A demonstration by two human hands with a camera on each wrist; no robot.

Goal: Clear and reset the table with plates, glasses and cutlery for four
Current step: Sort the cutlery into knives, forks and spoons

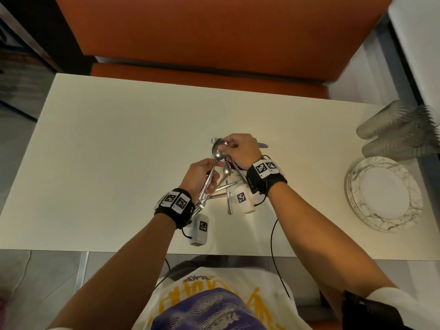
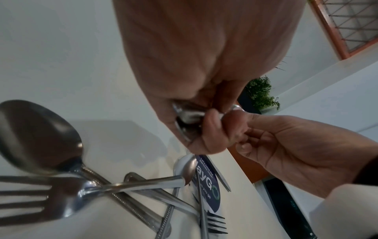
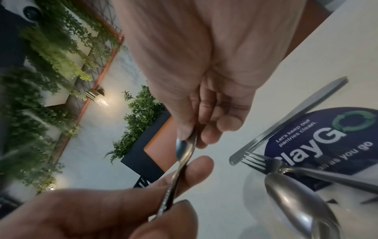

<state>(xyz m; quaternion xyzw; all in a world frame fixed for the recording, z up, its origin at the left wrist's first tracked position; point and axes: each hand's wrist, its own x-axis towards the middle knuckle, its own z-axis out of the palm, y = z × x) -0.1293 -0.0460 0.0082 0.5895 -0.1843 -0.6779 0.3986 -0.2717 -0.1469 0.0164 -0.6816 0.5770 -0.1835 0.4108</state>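
Left hand [image 1: 198, 175] grips spoon handles [image 1: 209, 179]; right hand [image 1: 240, 148] pinches a spoon bowl [image 1: 217, 152] mid-table; plates [image 1: 383, 194] and glasses [image 1: 400, 132] crowd the right edge.

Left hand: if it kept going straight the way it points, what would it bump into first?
Most likely the right hand, which pinches the bowl of the spoon that the left hand grips by the handle. The hands look very close, though depth is hard to judge.

Two glasses [image 1: 390, 125], one plate stack [image 1: 383, 194], two hands [image 1: 200, 175].
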